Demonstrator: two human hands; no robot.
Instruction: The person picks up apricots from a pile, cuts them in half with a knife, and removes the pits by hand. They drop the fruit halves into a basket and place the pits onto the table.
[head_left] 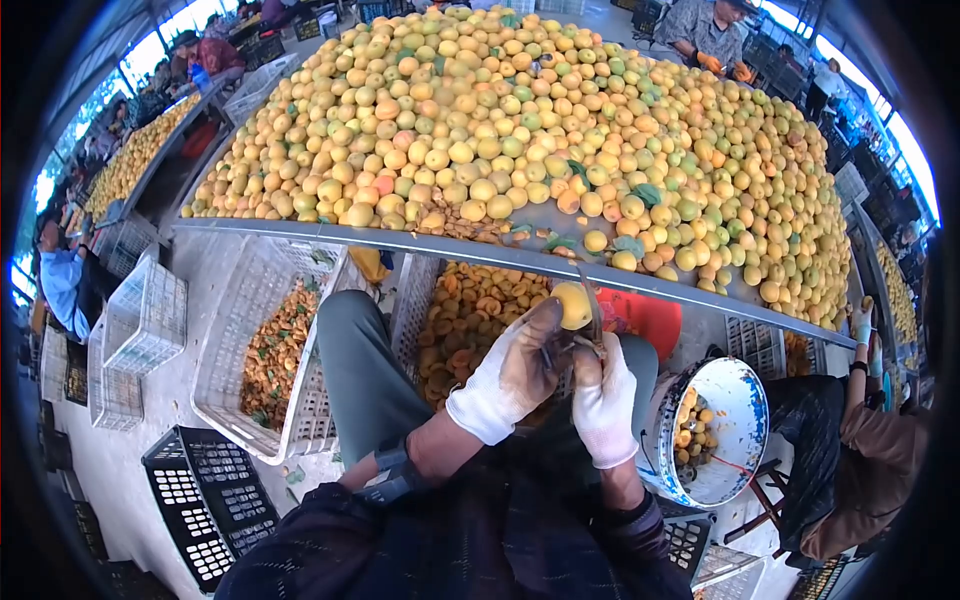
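Observation:
My left hand (508, 372), in a white glove stained brown at the fingers, is closed around a yellow apricot (571, 304). Close beside it, my right hand (606, 402), gloved the same way, grips a knife whose thin curved blade (596, 312) rises along the fruit's right side. The knife's handle is hidden in the fingers. Below both hands, between my knees, a crate (408, 318) holds split apricots (455, 318). Just beyond the hands runs the metal edge (480, 255) of a sloping table heaped with whole apricots (500, 110).
A white crate (215, 385) with orange-brown scraps stands left. A black crate (208, 500) lies nearer. By my right knee is a paint-marked bucket (735, 425) with apricots inside. A red basin (645, 325) sits under the table. A co-worker (880, 450) sits close on the right.

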